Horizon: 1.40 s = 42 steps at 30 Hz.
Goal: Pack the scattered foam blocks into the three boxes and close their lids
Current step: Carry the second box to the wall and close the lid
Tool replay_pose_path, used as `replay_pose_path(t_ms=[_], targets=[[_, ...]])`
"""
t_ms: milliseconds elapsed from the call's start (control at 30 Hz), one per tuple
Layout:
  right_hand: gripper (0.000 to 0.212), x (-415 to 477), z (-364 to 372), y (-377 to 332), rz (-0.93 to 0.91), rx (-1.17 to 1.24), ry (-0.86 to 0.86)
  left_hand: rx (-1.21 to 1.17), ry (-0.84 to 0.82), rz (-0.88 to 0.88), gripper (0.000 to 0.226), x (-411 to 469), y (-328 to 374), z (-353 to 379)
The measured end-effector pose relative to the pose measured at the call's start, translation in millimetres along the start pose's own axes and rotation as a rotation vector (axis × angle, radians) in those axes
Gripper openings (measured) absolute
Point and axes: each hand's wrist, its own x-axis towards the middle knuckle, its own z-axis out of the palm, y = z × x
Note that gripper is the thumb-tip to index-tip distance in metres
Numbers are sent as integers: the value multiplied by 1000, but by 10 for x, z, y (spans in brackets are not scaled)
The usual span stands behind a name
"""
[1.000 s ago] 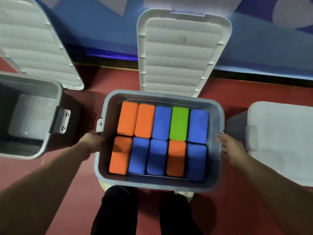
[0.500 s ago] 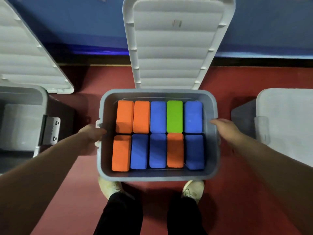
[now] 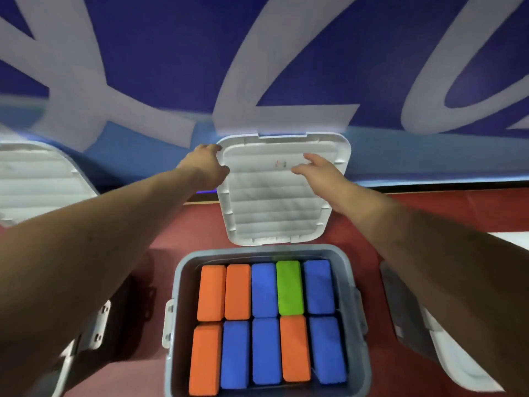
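Observation:
The middle grey box [image 3: 183, 270] stands open on the red floor, filled with two rows of foam blocks: orange [image 3: 211, 292], blue [image 3: 264, 289] and one green block [image 3: 289, 286]. Its white ribbed lid [image 3: 272, 204] stands raised behind it, leaning toward the blue wall. My left hand [image 3: 204, 167] reaches up to the lid's upper left corner, fingers at its edge. My right hand [image 3: 316, 173] is stretched out in front of the lid's upper right part, fingers extended; whether it touches the lid is unclear.
The left box [image 3: 94, 325] is partly visible under my left arm, its lid [image 3: 43, 179] raised against the wall. The right box [image 3: 446, 351], with its white lid down, sits at the right edge. A blue wall with large white letters stands close behind.
Both hands left the sides of the middle box and rose to the top of its raised lid. The camera tilted up, showing more of the wall.

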Motion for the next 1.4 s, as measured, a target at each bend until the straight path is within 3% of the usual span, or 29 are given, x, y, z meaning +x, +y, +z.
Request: replay_pose_path(t_ms=[233,433,567,633,733,867,933,1067,1167,1300,1400], targets=[[73,383,206,-322,-29,-25,18,248,-42,113,62,487,374,109],[68,556,262,-344,19,1,23,267,10,92,63,663,353,203],[44,561,376,-243,111,197,-33,382,39,155,44,606,259,265],[52,489,451,-169,238,320,-149,308,-16,221,25,464,176,383],[61,356,563,-73,349,425,-213,76,-5,304,26,93,93,625],[23,133,738,8,388,641,-94,-195,-28,330,26,-368,39,793],[15,-1,794,78,381,707,-19,-332,-129,340,24,-560,26,780],[15,-300,728,406,436,737,125,-592,-371,219,30,-842,16,775],[5,-573,528,761,482,773,204,-550,-436,106,44,-965,-120,902],[13,-940,237,1289,470,908,194,-509,-243,-86,33,-961,-399,1115],[10,-1176,-61,1663,308,553,67,-317,-85,-221,39,-900,-763,1219]])
